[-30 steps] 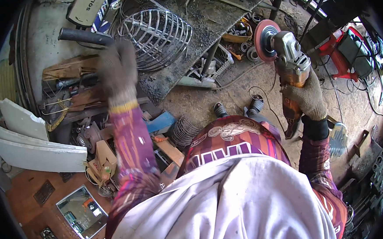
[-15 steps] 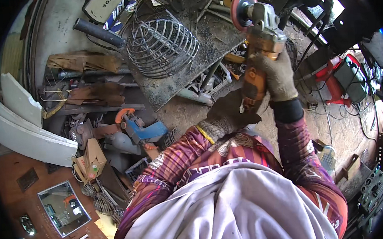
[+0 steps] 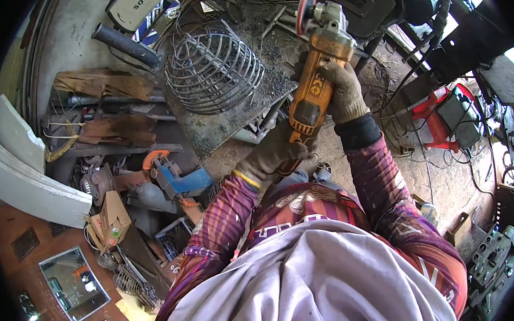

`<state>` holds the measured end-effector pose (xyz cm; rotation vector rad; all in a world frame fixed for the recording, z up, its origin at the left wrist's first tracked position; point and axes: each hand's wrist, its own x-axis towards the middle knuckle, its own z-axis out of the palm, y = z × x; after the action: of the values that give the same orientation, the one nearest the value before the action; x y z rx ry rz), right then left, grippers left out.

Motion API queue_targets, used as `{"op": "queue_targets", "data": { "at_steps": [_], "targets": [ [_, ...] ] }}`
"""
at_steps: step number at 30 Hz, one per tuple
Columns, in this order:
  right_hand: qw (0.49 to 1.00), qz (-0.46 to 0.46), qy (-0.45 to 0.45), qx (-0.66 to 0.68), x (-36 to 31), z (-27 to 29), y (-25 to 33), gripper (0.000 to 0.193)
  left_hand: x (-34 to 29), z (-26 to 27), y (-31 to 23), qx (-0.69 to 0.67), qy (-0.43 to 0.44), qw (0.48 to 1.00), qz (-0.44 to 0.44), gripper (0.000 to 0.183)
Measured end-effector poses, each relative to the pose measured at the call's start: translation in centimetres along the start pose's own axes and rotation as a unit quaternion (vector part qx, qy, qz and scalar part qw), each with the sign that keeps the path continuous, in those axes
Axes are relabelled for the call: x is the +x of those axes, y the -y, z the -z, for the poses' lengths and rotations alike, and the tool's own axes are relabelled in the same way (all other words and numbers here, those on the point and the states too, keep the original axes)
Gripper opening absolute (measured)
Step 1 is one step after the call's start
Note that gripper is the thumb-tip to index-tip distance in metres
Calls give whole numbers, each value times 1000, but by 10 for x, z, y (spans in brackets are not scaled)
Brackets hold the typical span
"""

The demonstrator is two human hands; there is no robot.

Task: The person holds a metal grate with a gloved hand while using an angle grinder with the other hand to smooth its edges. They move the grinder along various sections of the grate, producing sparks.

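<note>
Clasping the grinder (image 3: 309, 107) with left hand (image 3: 271, 158) and right hand (image 3: 345, 93) fingers (image 3: 331, 72); slackening could swing its disc (image 3: 305, 10) into the cage (image 3: 213, 73).

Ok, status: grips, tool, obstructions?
Right grip around orange angle grinder; left grip around its rear. Nothing touching disc; domed metal cage apart, on workbench.

Angle grinder (image 3: 312, 89): orange body, black patches, silver-grey head. Grinding disc (image 3: 305, 9): pinkish red. Left glove (image 3: 266, 159): dark grey-brown, yellow cuff edge. Right glove (image 3: 347, 95): tan-brown. Jersey (image 3: 310, 207): maroon and purple stripes, white markings. Cloth (image 3: 305, 278): pale lilac. Wire cage (image 3: 213, 73): silver-grey.
</note>
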<state>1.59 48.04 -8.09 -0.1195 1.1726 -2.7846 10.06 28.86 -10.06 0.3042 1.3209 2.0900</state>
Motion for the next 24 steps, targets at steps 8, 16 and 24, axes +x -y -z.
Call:
{"op": "queue_targets", "data": {
  "at_steps": [8,16,24],
  "targets": [
    [992,-115,-12,-49,56,-25,-5,49,24,-3,-10,88,-206,971,87,40],
    [841,-121,1,-528,98,-32,7,69,62,-1,-15,450,-387,803,60,44],
    [719,-125,149,-667,138,-19,11,90,99,-28,-23,422,-482,749,170,65]
  ]
}}
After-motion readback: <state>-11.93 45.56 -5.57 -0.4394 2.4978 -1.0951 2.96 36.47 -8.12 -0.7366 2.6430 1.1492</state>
